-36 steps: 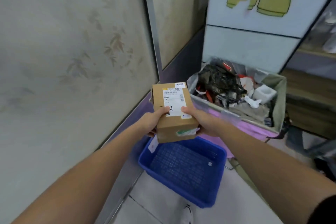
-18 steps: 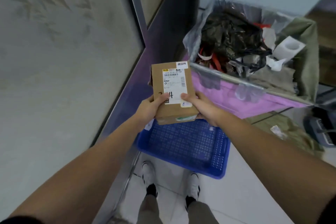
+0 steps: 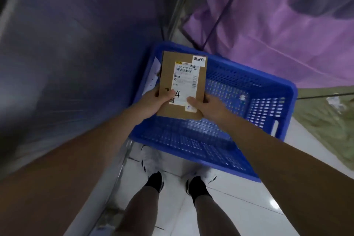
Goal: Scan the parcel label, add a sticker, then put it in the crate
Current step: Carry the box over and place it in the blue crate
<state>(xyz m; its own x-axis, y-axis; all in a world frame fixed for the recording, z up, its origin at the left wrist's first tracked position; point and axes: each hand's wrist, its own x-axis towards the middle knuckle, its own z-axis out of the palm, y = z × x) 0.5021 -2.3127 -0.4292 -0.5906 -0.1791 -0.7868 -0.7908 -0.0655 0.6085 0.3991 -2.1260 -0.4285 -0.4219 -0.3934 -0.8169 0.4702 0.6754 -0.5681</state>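
Note:
A brown cardboard parcel (image 3: 168, 67) with a white shipping label (image 3: 186, 80) and a small white sticker (image 3: 199, 59) at its top right corner is held over the left part of the blue perforated crate (image 3: 268, 105). My left hand (image 3: 153, 104) grips its lower left edge, thumb on the label. My right hand (image 3: 207, 105) grips its lower right edge, thumb on the label's bottom. The crate stands on the white tiled floor; only a small white scrap (image 3: 242, 97) shows on its bottom.
A dark purple wall panel (image 3: 76, 53) runs along the left of the crate. A pink-lined bin wall (image 3: 277, 30) stands behind it, and an olive cloth (image 3: 329, 126) lies on the floor at right. My legs and white shoes (image 3: 151, 159) are just before the crate.
The view has tipped steeply down and closer. Both hands have lowered the parcel from above the crate's rim down into the crate's mouth, label still facing up.

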